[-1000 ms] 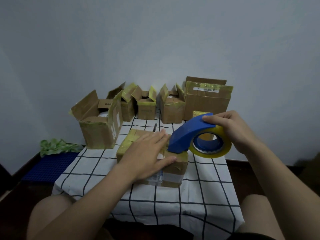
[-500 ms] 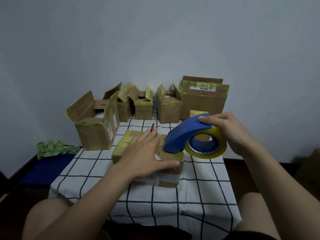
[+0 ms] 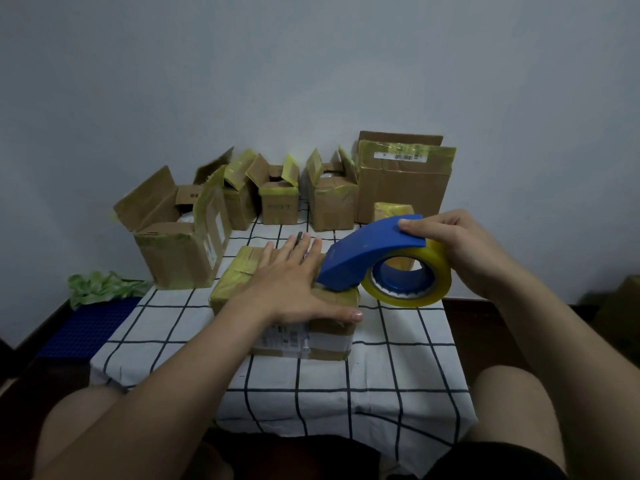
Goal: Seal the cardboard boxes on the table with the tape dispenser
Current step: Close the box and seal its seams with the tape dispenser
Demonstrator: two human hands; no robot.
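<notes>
A closed cardboard box [image 3: 239,275] with yellowish tape lies in the middle of the checked table [image 3: 398,368]. My left hand [image 3: 294,282] lies flat on its lid with fingers spread, the thumb at the box's near right corner. My right hand [image 3: 460,251] grips the blue tape dispenser [image 3: 367,254] with its yellow tape roll [image 3: 440,265]. The dispenser's front end rests on the lid's right part, next to my left hand.
Several cardboard boxes stand along the table's back: a large open box [image 3: 176,244] at the left, small open boxes [image 3: 280,202] in the middle, a tall box [image 3: 401,181] at the right. A green cloth [image 3: 100,285] and a blue mat [image 3: 90,323] lie left of the table. My knees are below the front edge.
My left hand has slid further across the lid toward the back. The dispenser's front end has stayed on the lid's right part, in my right hand.
</notes>
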